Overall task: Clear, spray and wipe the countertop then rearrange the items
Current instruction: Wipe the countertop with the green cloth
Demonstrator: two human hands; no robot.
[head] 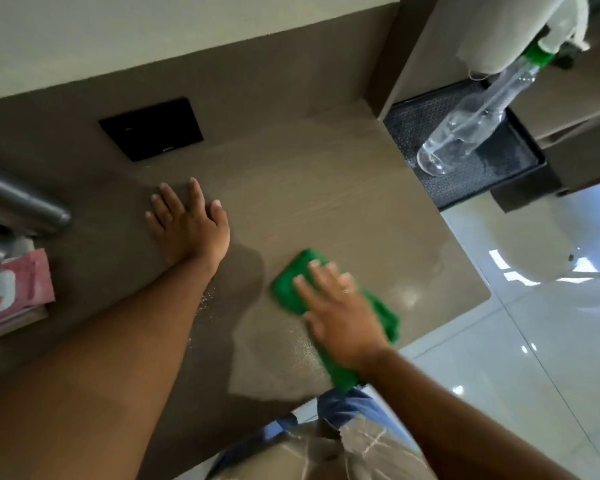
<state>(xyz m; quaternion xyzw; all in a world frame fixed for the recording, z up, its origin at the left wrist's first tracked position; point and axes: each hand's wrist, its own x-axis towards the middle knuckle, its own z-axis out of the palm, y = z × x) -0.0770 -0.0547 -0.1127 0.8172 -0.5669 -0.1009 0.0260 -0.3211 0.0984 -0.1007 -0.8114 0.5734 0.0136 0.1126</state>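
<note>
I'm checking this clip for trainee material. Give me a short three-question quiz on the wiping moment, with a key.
1. True or false: the left hand lies flat on the countertop and holds nothing.
2. What is the right hand pressing on? A) a pink packet B) a green cloth C) a spray bottle
3. Fill in: the spray bottle stands on a black ___ at the far right end of the countertop.

Key:
1. True; its fingers are spread on the bare surface.
2. B; the green cloth lies under its straight fingers, near the front edge.
3. Mat; the black mat has a textured surface.
</note>
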